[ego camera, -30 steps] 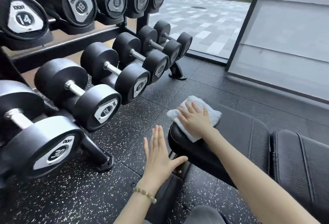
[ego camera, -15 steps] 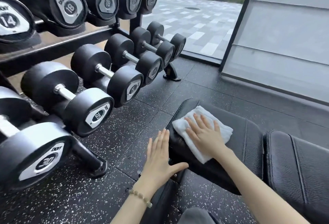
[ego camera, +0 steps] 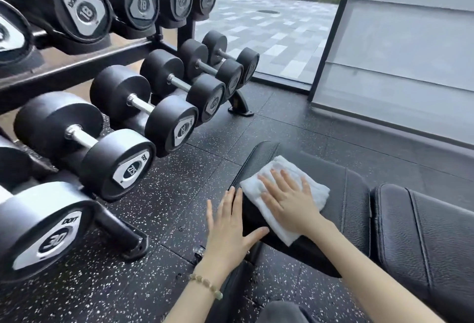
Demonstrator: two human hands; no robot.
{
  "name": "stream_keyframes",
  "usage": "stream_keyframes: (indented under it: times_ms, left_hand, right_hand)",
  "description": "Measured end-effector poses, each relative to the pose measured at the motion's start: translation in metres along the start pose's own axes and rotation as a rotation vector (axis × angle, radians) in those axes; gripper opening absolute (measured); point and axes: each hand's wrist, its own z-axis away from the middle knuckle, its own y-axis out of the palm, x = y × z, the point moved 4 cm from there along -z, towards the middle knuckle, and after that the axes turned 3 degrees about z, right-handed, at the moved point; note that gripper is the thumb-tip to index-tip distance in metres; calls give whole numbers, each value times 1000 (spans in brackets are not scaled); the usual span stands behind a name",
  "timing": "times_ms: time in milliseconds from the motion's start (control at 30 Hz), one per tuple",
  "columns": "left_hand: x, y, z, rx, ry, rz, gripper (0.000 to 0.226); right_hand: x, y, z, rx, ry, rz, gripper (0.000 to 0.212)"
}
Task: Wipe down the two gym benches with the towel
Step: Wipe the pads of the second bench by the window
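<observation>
1. Sliding inward from the pad's end, the right hand (ego camera: 287, 203) now presses the white towel (ego camera: 280, 166) flat on the seat pad (ego camera: 343, 189), fingers spread and straight.
2. Towel's near corner drapes over the pad's near edge.
3. Left hand (ego camera: 227, 222), fingers straight and together, sits just beside the pad's end edge, holding nothing; contact unclear.
4. Bare pad runs right to the seam before the 2nd pad (ego camera: 423, 233).
5. Speckled floor (ego camera: 179, 189) lies open between bench and dumbbell rack (ego camera: 77, 71).
</observation>
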Motion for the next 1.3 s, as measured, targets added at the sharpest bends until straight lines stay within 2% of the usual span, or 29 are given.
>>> stream_keyframes:
  times_ms: [67, 133, 233, 333, 400, 567, 700, 767, 867, 1000, 1067, 1167, 1300]
  left_hand:
    - [-2, 2, -2, -10, -16, -64, 105]
    - [-1, 8, -3, -13, -41, -97, 95]
    - [-1, 11, -5, -44, -26, -123, 91]
    - [-2, 3, -2, -28, -35, -115, 99]
    - [-2, -1, -1, -26, -27, -140, 107]
    - [0, -6, 1, -41, -42, -176, 108]
    - [0, -3, 0, -48, -38, -146, 111]
    - [0, -2, -1, -39, -40, -118, 114]
    - [1, 0, -2, -27, -46, -52, 118]
    - [6, -3, -2, -14, -9, 42, 98]
    - [9, -5, -2, -22, 26, 97, 88]
    - [14, -10, 1, -40, 67, 206, 85]
    - [21, -10, 10, -45, 77, 274, 86]
  right_hand:
    - [-7, -6, -27, 19, 7, -32, 61]
    - [-14, -15, -66, 8, 18, -54, 50]
    - [-22, -22, -107, 7, 60, -87, 49]
    - [-28, -21, -109, -32, 68, -84, 48]
    - [-44, -19, -95, -72, 106, -90, 48]
    - [-128, -9, -40, -50, 289, -108, 49]
    - [-160, -5, 0, -81, 368, -107, 67]
    - [-146, 4, 25, -48, 368, -126, 60]
    - [-104, 10, 69, -46, 277, -109, 77]
    - [-58, 22, 106, -212, 127, 5, 61]
    - [-43, 23, 105, -232, 89, 94, 53]
    - [-20, 19, 84, -236, -16, 129, 53]
    - [24, 11, 26, -93, -97, 76, 57]
